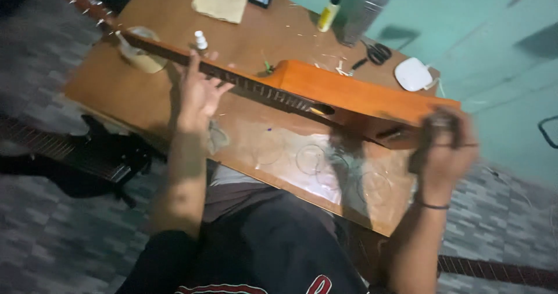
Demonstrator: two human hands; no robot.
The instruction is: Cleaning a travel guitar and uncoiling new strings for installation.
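Note:
An orange acoustic guitar (343,90) is held on its side above a wooden table (133,90), its dark neck (174,55) running up to the left. My left hand (199,90) wraps the neck from below, fingers curled over the fretboard. At the lower end of the guitar body, my right hand (444,145) is closed on a dark object, blurred by motion. Coiled guitar strings (317,160) lie in clear packets on the table beneath the guitar.
On the table stand a small white bottle (200,39), a yellow bottle (329,12), a grey can (366,9), black scissors (375,52), a white round case (412,74) and a tan cloth (220,4). A black electric guitar (81,160) lies on the floor at left.

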